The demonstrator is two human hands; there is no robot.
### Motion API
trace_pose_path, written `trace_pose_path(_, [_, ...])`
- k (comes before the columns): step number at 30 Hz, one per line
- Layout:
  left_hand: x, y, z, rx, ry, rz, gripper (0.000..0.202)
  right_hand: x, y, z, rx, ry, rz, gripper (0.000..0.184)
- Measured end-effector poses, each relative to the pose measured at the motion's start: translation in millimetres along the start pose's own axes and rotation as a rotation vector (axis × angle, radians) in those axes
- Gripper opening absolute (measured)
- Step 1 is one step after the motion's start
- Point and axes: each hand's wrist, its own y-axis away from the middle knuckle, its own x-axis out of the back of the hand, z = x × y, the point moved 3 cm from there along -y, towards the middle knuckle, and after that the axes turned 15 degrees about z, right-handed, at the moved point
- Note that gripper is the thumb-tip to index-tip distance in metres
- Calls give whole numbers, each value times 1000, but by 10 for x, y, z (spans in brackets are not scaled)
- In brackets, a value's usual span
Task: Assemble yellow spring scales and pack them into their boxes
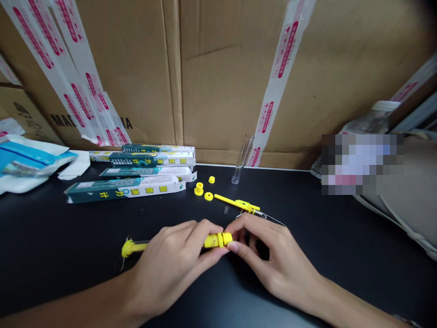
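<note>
My left hand (177,262) is wrapped round a clear tube with yellow ends (133,247), lying across the black table (51,246). My right hand (269,255) pinches the yellow collar (218,239) at the tube's right end with thumb and forefinger. Just beyond my hands lie a yellow rod with a metal hook (241,205), a tiny spring (226,209) and three small yellow caps (204,189). An empty clear tube (243,158) leans against the cardboard behind.
Several long dark green and white boxes (136,175) lie at the back left. Taped cardboard cartons (218,77) form a wall behind the table. White and blue packets (27,161) sit at far left; a bag and a clear jar (385,118) at right.
</note>
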Motion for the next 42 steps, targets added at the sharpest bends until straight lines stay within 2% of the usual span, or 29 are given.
trace_pose_path(8, [20,24,23,-63,2,-15,8,-46,-14,-20,55,17,-112,30])
trace_pose_path(12, [30,22,8,-45,10,-6,11,-36,9,-9,55,29,-68,13])
trace_pose_path(15, [30,17,-6,-33,7,10,11,-22,23,13,34,28,-25,14])
trace_pose_path(19, [30,15,-9,-24,47,34,8,-26,23,29,38,33,-49,8])
trace_pose_path(23, [19,20,-3,-22,66,24,8,-32,25,13,81,65,-80,9])
trace_pose_path(27, [3,19,12,-78,7,38,16,-62,38,-8,134,100,-139,15])
trace_pose_path(31, [-2,22,15,-129,-19,66,19,-107,41,-15,168,196,-138,25])
trace_pose_path(36, [2,30,12,-121,-28,58,11,-123,37,-18,85,153,-128,35])
trace_pose_path(39, [0,19,17,-86,-15,34,7,-103,36,-22,19,106,-129,32])
trace_pose_path(42, [6,6,9,-24,17,-11,32,-80,26,-25,-3,44,-101,22])
